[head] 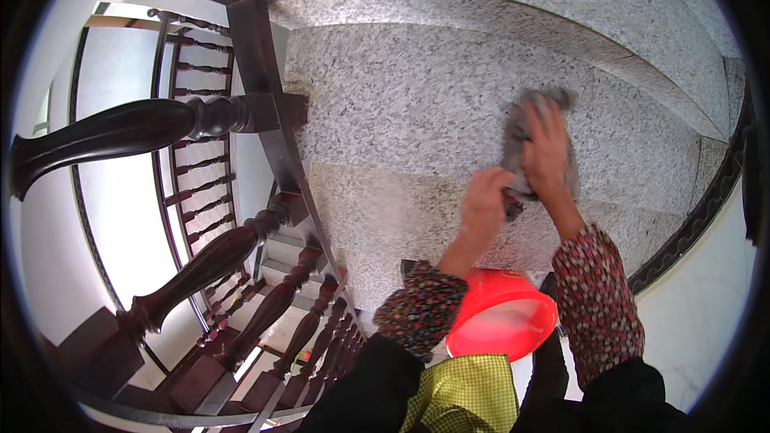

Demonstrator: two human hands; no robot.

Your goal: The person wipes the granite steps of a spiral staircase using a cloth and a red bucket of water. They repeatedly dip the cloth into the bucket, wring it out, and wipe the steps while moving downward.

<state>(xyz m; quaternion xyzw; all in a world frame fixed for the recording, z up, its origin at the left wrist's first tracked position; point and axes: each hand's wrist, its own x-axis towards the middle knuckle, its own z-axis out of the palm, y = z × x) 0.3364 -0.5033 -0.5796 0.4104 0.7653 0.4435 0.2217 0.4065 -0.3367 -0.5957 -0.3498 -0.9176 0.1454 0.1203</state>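
Note:
A grey cloth (515,126) lies bunched on a speckled granite stair tread (391,96), blurred by motion. My right hand (546,147) presses down on it, fingers stretched over the top. At the cloth's near left edge is my left hand (483,195), its fingers curled; blur hides whether they grip the fabric. A dark reddish end of the bundle (512,207) shows between the two wrists. Below my forearms stands a red plastic bucket (499,279), tilted in view, with cloudy pale liquid inside.
Dark wooden balusters (210,264) and their base rail (258,54) border the stairs on the left, with a lower flight (289,258) beyond. A stair riser (481,12) rises ahead. Dark wavy skirting (692,228) runs along the right wall. A yellow checked apron (469,394) hangs in front of me.

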